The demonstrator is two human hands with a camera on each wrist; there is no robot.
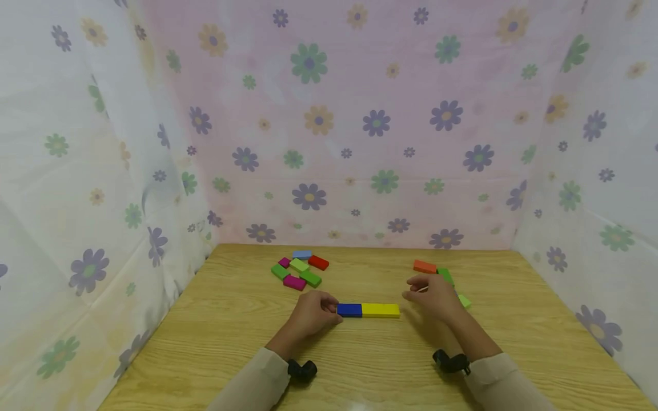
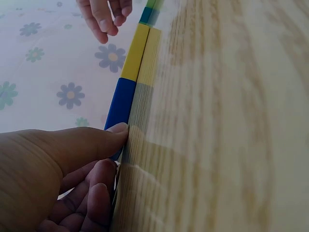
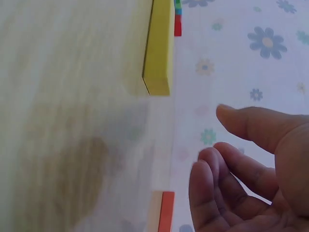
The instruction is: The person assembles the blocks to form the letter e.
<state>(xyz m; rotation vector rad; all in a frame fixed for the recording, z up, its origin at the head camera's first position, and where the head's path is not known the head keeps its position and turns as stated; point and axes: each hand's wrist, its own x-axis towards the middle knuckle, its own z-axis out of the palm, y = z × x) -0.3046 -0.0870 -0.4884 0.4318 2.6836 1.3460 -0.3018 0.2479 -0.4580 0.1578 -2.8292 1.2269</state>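
A blue block (image 1: 349, 310) and a longer yellow block (image 1: 380, 310) lie end to end in a straight row on the table. With thumb and fingers, my left hand (image 1: 312, 313) pinches the blue block's left end. In the left wrist view the thumb presses near the end of the blue block (image 2: 119, 104), the yellow block (image 2: 135, 53) beyond it. My right hand (image 1: 434, 297) hovers just right of the row, fingers loosely bent and holding nothing. The right wrist view shows a gap between the thumb and the yellow block's (image 3: 159, 48) free end.
Back left on the wooden table (image 1: 241, 342) sits a loose group of green, magenta, red (image 1: 319, 262) and light blue (image 1: 302, 255) blocks. Beyond my right hand lie an orange block (image 1: 425, 266) and green blocks (image 1: 445, 277), partly hidden. Flowered cloth (image 1: 360, 171) hangs behind and on both sides.
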